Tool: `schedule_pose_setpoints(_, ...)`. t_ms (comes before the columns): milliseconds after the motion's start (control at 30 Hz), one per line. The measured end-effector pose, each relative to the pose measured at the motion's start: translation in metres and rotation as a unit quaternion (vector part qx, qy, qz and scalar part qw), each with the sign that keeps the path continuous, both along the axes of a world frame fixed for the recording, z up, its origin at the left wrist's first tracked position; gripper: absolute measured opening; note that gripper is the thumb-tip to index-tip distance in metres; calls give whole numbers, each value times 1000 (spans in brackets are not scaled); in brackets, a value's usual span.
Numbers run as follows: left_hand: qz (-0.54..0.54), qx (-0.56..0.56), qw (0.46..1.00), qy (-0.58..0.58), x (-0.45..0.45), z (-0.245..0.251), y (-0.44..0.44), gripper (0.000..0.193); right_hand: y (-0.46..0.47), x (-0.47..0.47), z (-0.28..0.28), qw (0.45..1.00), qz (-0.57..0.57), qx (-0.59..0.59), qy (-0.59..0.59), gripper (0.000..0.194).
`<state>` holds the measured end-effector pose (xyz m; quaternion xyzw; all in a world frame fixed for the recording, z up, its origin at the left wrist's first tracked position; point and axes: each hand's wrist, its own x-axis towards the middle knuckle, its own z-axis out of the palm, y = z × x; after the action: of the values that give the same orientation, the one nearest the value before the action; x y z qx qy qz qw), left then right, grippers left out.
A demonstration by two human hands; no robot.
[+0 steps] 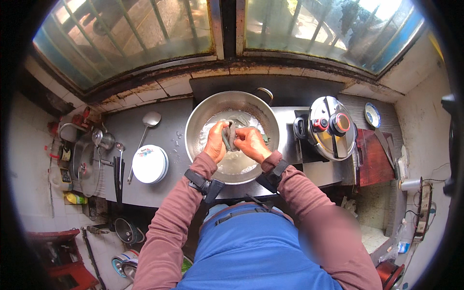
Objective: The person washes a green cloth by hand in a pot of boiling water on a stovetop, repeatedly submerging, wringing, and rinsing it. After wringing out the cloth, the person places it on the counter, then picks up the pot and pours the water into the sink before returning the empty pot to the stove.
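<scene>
A large metal wok [197,108] with cloudy water in it stands on the stove in front of me. Above the water, my left hand [216,142] and my right hand [252,144] grip a wet grey-green cloth [232,137] from either side. The thumbs and fingers pinch it near its upper part. Part of the cloth is hidden by my fingers, and a greenish piece shows past the right hand. The wok's loop handle [266,95] points away to the back right.
Left of the wok lie a long-handled metal ladle [146,125] and stacked white plates [149,165]. A pressure cooker [331,128] stands close on the right. Beyond it are a small bowl [372,115], a cleaver [384,145] and a red-brown board [373,163]. A glass lid [88,168] is far left.
</scene>
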<state>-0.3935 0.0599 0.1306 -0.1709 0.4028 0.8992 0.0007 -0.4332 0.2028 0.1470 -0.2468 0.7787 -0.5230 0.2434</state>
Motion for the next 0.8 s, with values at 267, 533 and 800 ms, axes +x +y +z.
schedule_pose_setpoints(267, -110, -46, 992, -37, 20, 37, -10, 34, 1, 12, 13, 936, -25, -97, -338, 30)
schedule_pose_setpoints(533, -127, -736, 609, 268, 43, 35, -20, 60, 8, -3, 10, 895, 110, -81, -425, 15)
schedule_pose_setpoints(800, -91, -831, 403, 373, 34, 21, -29, 24, -7, -7, -1, 860, 324, 43, -393, 12)
